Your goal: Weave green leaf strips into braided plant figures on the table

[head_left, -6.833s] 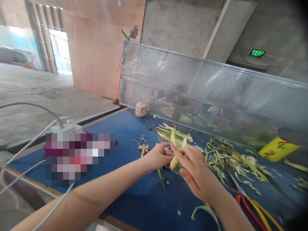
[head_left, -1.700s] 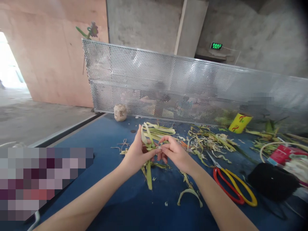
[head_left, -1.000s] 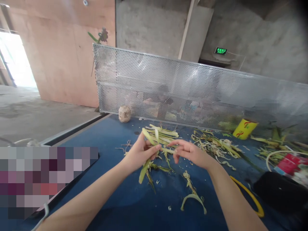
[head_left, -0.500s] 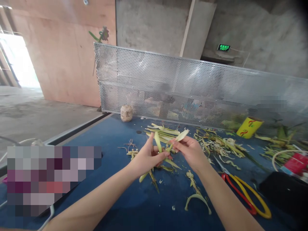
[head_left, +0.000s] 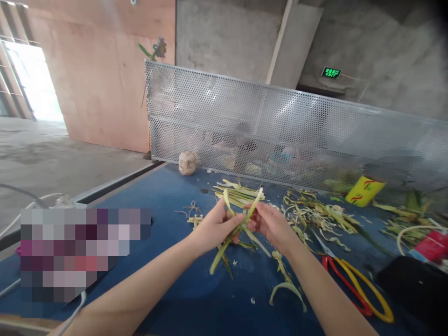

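Above the blue table (head_left: pixel 168 200) my left hand (head_left: pixel 214 227) pinches pale green leaf strips (head_left: pixel 241 224) that cross each other; one long strip hangs down to the left below my palm. My right hand (head_left: pixel 271 224) meets them from the right and its fingers are closed on the same strips near their crossing. Both hands hover a little over the cloth, in front of a pile of cut leaf strips (head_left: pixel 238 190).
Scissors with red and yellow handles (head_left: pixel 353 289) lie right of my forearm. Leaf scraps (head_left: pixel 315 214) litter the middle and right. A twine ball (head_left: pixel 186 163) and a yellow cup (head_left: pixel 364 191) stand by the perforated metal screen (head_left: pixel 280 126). A black object (head_left: pixel 413 289) lies at far right.
My right hand has drawn in toward the left and brought its strip upright across the others. The long strip now hangs lower from my left hand.
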The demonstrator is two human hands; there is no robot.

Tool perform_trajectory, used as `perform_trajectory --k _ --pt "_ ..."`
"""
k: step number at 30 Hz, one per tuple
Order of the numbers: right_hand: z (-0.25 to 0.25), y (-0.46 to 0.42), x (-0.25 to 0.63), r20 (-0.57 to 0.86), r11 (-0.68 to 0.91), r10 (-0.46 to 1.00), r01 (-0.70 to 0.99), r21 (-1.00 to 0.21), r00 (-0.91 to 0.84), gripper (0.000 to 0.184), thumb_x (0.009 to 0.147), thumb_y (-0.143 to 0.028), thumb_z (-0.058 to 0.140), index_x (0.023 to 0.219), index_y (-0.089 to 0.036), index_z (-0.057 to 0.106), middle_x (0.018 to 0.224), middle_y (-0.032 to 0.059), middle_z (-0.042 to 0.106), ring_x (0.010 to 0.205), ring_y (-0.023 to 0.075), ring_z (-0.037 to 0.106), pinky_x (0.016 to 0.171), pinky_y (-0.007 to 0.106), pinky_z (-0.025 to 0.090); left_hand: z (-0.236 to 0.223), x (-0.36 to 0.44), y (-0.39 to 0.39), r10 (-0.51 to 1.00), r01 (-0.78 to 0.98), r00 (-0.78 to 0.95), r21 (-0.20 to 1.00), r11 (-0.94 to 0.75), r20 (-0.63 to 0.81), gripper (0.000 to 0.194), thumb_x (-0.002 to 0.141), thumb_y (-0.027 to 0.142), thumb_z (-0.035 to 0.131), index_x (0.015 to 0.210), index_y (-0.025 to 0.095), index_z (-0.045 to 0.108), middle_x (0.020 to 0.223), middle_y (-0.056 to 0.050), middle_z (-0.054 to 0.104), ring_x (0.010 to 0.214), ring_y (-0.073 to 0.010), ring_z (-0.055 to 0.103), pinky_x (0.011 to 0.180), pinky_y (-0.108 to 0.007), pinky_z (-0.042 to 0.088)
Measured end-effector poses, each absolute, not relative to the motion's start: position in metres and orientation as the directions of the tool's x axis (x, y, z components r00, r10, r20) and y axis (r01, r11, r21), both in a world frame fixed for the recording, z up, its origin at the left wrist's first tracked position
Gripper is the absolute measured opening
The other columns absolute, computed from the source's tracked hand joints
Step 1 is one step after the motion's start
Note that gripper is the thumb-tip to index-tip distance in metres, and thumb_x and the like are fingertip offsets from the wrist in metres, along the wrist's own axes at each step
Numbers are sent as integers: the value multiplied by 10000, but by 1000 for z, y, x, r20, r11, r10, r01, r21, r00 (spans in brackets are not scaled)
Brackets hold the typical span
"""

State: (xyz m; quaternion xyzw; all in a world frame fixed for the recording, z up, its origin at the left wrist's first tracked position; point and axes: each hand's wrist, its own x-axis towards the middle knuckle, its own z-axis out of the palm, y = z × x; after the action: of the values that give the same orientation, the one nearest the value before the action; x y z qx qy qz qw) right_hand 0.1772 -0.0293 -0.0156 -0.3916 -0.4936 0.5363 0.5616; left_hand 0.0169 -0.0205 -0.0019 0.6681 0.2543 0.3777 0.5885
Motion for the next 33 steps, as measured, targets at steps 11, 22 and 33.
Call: perform_trajectory --k 11,22,33 --pt "-19 -37 169 87 81 908 -30 -996 -411 345 787 -402 551 1047 -179 514 480 -53 522 404 79 424 429 210 312 -4 11 -18 829 80 446 907 -414 338 822 867 290 406 1317 227 -279 860 -76 655 494 -123 606 525 -265 498" --pt "-25 -37 158 74 38 952 -125 -991 -297 273 739 -442 591 789 -180 537 488 -59 491 463 84 464 476 221 296 3 12 -24 775 98 561 906 -412 291 816 865 341 399 1338 145 -236 629 -55 668 419 -147 576 464 -250 472" --pt "-23 -43 149 82 53 969 -127 -990 -232 238 733 -413 591 721 -191 508 498 -57 483 442 70 390 427 203 245 6 8 -20 808 156 428 848 -507 404 794 858 274 410 1354 203 -206 1020 -156 642 506 -117 536 524 -257 448"
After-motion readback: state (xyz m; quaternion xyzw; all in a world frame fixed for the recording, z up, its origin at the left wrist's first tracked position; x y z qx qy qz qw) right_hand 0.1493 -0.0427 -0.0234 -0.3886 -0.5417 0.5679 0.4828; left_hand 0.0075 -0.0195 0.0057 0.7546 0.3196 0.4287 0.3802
